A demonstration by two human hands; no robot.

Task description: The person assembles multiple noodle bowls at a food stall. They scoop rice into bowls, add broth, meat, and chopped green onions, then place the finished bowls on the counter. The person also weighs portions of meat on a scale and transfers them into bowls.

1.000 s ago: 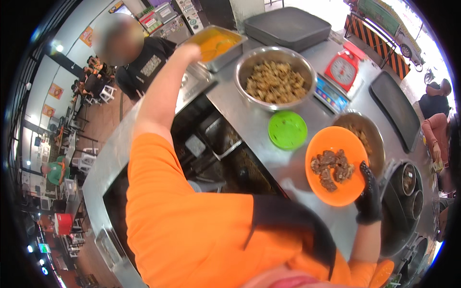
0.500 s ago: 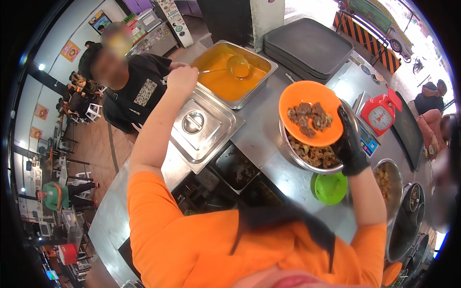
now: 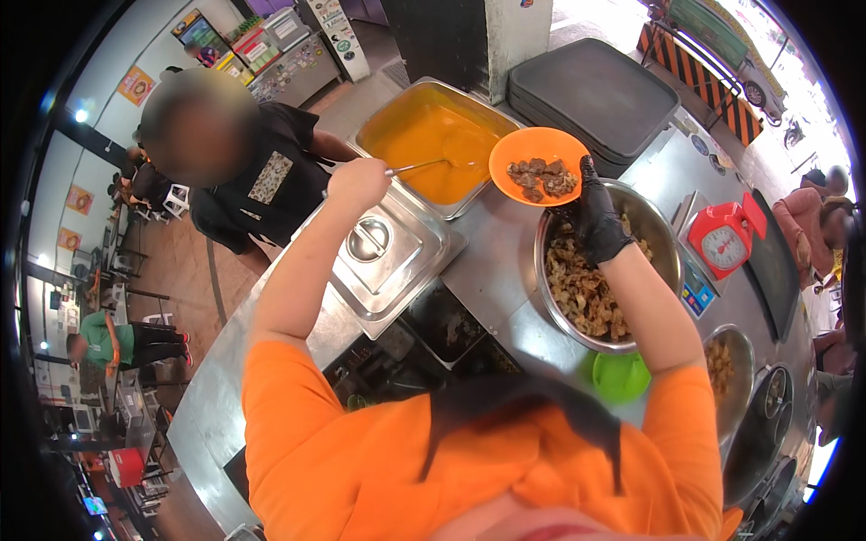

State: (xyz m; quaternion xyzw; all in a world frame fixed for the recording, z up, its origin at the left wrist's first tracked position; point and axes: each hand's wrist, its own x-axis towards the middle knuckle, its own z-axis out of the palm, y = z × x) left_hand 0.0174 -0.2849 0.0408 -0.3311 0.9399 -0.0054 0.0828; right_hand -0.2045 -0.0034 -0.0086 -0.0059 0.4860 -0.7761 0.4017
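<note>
Closest in, two orange sleeves point(image 3: 298, 410) reach out over a steel counter point(image 3: 478, 261), with a small green dish point(image 3: 621, 377) beside the right upper arm and a second steel bowl point(image 3: 745, 379) of fried-looking pieces farther right. Past the dish sits a big steel bowl point(image 3: 658, 216) heaped with browned chunks point(image 3: 586, 293), and the right forearm crosses over part of it. To the left, under the left forearm, a steel lid point(image 3: 397, 270) with a recessed round handle lies just beside the sauce. The bare left hand point(image 3: 359, 183) is curled firmly around the handle of a ladle point(image 3: 419, 168), whose scoop end sits in the orange sauce point(image 3: 401, 126) filling a rectangular metal pan point(image 3: 471, 203). The right hand point(image 3: 597, 221), in a black glove, clasps the right rim of an orange bowl point(image 3: 528, 146), its fingers partly hidden; a few pieces of dark meat point(image 3: 543, 178) lie in that bowl, held near the pan's right corner. Off to the right stands a red dial scale point(image 3: 724, 242), and beyond the bowl a stack of dark trays point(image 3: 595, 99). Across the counter, at left, a person in a black shirt point(image 3: 257, 149) faces the work. Way out on the right, a striped barrier point(image 3: 696, 83) stands in daylight.
</note>
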